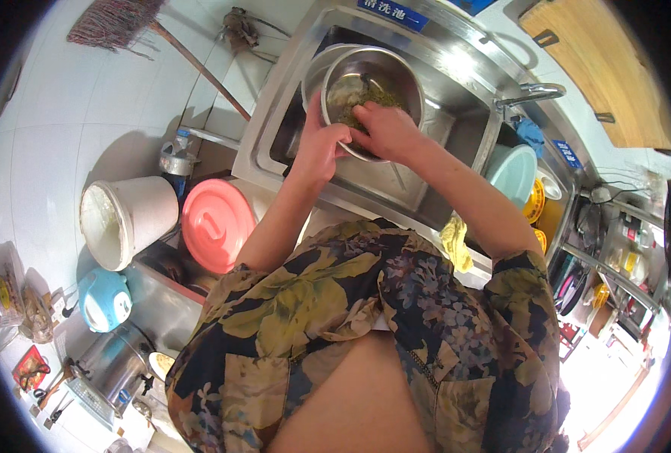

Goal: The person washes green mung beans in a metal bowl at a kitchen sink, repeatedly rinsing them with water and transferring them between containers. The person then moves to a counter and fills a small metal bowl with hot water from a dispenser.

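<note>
A stainless steel bowl (374, 62) is tilted over the left part of a steel sink basin (437, 147). My left hand (323, 139) grips its near-left rim, with the thumb over the edge. Inside lies a mass of small green bits (389, 97) in what looks like water, with a small dark piece among them. My right hand (389, 129) reaches over the near rim, its fingers bent and touching the green bits. Whether the fingers pinch any is hidden. Behind the bowl, a second round metal vessel (311, 76) shows its edge.
A chrome faucet (531, 95) stands at the basin's right. The neighbouring basin holds a pale green tub (514, 175) and yellow baskets (533, 201). A yellow cloth (455, 243) hangs over the front edge. Left of me are a pink lid (217, 226), a white bucket (145, 212) and a broom (199, 65).
</note>
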### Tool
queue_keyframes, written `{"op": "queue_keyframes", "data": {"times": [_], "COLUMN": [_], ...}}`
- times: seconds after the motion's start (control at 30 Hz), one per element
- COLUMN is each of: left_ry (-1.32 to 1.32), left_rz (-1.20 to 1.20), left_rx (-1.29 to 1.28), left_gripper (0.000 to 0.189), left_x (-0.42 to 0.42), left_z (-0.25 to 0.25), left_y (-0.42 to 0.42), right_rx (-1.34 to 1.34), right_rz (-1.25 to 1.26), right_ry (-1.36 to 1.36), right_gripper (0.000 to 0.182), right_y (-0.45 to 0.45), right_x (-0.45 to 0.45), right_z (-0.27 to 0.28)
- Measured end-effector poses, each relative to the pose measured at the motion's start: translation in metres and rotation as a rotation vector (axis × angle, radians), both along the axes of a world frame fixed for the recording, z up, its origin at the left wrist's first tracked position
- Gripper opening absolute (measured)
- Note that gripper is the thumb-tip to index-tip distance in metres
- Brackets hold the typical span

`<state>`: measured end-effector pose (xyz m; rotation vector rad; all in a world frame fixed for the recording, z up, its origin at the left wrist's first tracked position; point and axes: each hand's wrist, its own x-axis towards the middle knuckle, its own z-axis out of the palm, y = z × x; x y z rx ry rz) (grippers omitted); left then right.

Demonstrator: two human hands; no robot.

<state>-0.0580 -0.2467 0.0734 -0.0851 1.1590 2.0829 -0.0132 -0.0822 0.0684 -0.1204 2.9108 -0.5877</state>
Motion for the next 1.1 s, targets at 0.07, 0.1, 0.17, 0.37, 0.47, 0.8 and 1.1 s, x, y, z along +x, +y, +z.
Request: {"op": "queue_keyframes", "data": {"times": [0.07, 0.1, 0.17, 0.37, 0.47, 0.8, 1.1], "left_ry": [-0.011, -0.017, -0.008, -0.024, -0.009, 0.007, 0.032], "left_rz": [0.001, 0.001, 0.006, 0.022, 0.042, 0.082, 0.136], "left_rx": [-0.006, -0.009, 0.002, -0.044, -0.055, -0.091, -0.05], "left_gripper": [0.09, 0.09, 0.091, 0.093, 0.093, 0.079, 0.086], "left_x": [-0.003, -0.004, -0.006, -0.007, -0.007, -0.006, -0.012], "left_z": [-0.007, -0.011, -0.015, -0.022, -0.018, -0.023, -0.024], "left_y": [-0.003, -0.004, -0.007, -0.017, -0.02, -0.022, -0.038], "right_rx": [-0.086, -0.13, -0.25, -0.632, -0.828, -1.717, -1.618], "right_rz": [0.03, 0.045, 0.049, -0.083, -0.225, -0.709, -0.578], "right_ry": [0.027, 0.039, 0.047, -0.15, -0.238, -0.533, -0.591], "right_gripper": [0.038, 0.037, 0.034, 0.03, 0.031, 0.024, 0.023], "right_y": [-0.003, -0.005, -0.01, -0.022, -0.029, -0.039, -0.02], "right_x": [-0.003, -0.006, -0.01, -0.033, -0.043, -0.07, -0.072], "right_z": [-0.01, -0.014, -0.02, -0.027, -0.029, -0.036, -0.031]}}
